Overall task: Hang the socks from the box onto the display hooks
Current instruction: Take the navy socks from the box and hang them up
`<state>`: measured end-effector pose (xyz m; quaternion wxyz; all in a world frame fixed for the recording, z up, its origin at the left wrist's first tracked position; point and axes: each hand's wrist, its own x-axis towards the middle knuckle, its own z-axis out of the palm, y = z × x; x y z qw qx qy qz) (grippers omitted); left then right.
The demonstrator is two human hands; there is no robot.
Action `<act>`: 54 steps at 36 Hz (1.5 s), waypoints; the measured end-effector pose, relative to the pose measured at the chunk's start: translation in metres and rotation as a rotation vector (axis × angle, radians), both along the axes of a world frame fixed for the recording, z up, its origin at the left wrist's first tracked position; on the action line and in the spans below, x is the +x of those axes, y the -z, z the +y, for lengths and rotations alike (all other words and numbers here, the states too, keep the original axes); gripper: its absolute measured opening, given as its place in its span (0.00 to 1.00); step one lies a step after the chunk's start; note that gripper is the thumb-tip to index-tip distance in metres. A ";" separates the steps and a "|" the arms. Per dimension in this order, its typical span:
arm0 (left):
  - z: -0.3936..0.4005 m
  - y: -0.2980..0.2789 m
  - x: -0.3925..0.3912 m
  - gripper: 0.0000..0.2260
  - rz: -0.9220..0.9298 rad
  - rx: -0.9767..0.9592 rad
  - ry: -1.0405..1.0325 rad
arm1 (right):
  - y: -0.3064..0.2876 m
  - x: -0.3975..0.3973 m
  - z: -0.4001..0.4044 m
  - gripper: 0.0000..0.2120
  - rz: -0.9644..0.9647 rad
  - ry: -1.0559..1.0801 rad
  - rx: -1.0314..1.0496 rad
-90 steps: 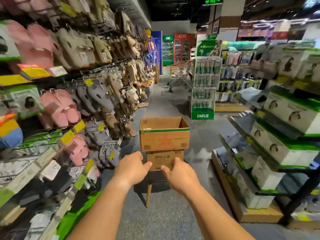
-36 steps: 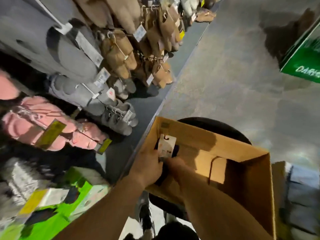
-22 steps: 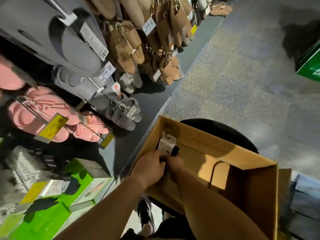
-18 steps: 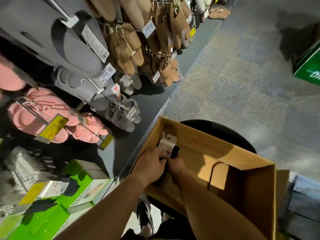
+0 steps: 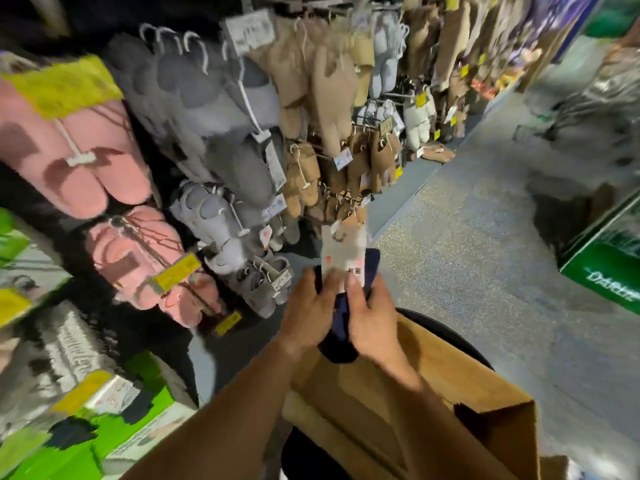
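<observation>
Both hands, left hand (image 5: 308, 311) and right hand (image 5: 372, 318), grip dark socks (image 5: 341, 318) above the box (image 5: 460, 382); slippers (image 5: 214, 109) at 11 o'clock, pretty blurry though.

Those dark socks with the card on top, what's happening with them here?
A person in a shop aisle holds a pair of dark navy socks with both hands, the left hand and the right hand gripping them just above an open cardboard box. The socks' paper header card points up toward racks of hanging slippers. The socks are not yet on a hook.
</observation>
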<state>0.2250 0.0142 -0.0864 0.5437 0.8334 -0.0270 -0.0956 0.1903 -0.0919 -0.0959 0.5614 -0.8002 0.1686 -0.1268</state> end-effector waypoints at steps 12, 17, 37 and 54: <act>0.268 -0.079 -0.111 0.18 -0.352 -0.063 -0.634 | -0.091 -0.055 0.279 0.20 -0.211 -0.422 -0.097; 0.400 -0.082 -0.205 0.09 -0.368 0.000 -0.909 | -0.094 -0.123 0.413 0.25 -0.238 -0.746 -0.076; 0.756 -0.108 -0.543 0.12 -0.490 0.209 -1.606 | -0.128 -0.409 0.829 0.03 -0.216 -1.450 0.174; 0.996 -0.168 -0.753 0.09 -0.606 0.296 -1.610 | -0.185 -0.612 1.078 0.21 -0.288 -1.530 0.196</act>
